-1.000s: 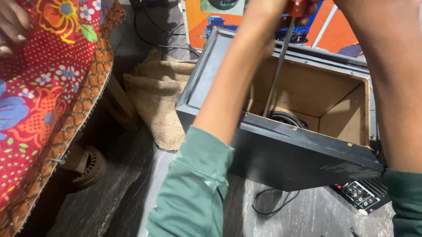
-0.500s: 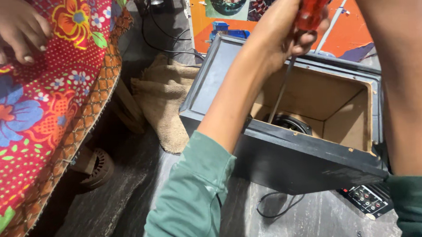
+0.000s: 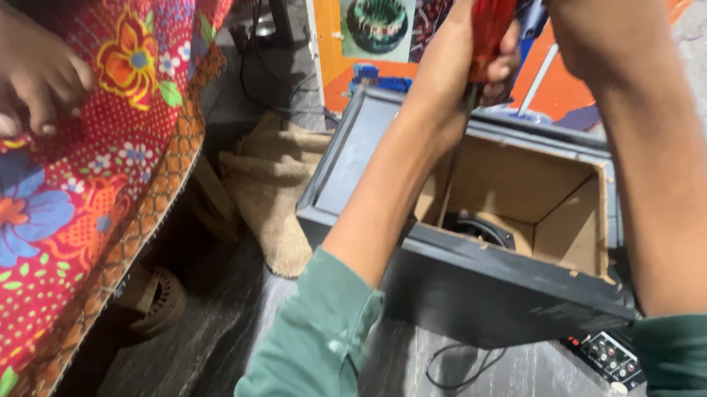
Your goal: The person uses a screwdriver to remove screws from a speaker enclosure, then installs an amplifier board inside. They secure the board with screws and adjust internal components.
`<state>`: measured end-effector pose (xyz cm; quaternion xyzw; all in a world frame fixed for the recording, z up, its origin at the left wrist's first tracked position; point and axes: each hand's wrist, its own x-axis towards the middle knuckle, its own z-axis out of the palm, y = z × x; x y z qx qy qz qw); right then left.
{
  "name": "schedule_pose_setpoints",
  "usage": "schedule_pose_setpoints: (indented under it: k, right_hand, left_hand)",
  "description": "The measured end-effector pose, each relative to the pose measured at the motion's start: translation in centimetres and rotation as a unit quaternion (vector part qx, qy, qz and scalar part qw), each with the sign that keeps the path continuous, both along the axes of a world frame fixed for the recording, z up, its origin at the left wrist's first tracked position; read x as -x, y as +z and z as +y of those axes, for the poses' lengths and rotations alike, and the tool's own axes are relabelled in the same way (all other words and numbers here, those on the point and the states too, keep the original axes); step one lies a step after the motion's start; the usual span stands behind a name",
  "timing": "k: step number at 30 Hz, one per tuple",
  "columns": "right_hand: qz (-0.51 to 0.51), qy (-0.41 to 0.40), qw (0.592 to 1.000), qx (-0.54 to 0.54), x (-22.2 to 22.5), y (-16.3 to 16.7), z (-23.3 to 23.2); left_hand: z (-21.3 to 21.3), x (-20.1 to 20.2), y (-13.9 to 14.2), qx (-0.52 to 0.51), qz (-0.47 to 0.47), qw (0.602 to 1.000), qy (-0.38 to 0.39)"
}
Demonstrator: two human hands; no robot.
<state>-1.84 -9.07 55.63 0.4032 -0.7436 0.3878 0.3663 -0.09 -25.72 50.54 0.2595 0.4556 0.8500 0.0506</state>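
Left hand [image 3: 460, 61] has risen, its grip holding the red-handled screwdriver [image 3: 494, 18] with the shaft down inside the open speaker box [image 3: 490, 296]; right hand's grip cannot be told

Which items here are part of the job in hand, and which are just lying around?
In use:
left hand
right hand
red-handled screwdriver
open speaker box
speaker cone inside

Lying about:
burlap sack
small control panel
black cable
floral cloth
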Motion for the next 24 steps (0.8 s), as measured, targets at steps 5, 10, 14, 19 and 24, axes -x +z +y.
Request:
schedule_pose_setpoints:
  k: [5, 10, 14, 19, 24]
  right_hand:
    - [0.079, -0.008, 0.995, 0.064, -3.4, 2.5, -2.8]
    - [0.193, -0.178, 0.964, 0.032, -5.0, 4.0, -3.7]
    - [0.132, -0.058, 0.989, 0.032, -5.8, 4.8, -5.6]
    - [0.024, 0.023, 0.999, 0.005, -8.4, 7.1, -7.3]
    - [0.011, -0.272, 0.961, -0.052, -10.4, 7.9, -8.9]
  left_hand:
    - [1.3, -5.7, 1.9, 0.041, 0.254, 0.842, 0.473]
    - [3.1, -7.0, 2.4, 0.069, 0.242, 0.863, 0.438]
    - [1.4, -4.1, 2.6, -0.063, 0.078, 0.977, 0.187]
    - [-0.8, -3.6, 2.7, -0.041, -0.011, 0.999, 0.023]
    - [0.5, -6.5, 2.1, 0.05, 0.199, 0.853, 0.479]
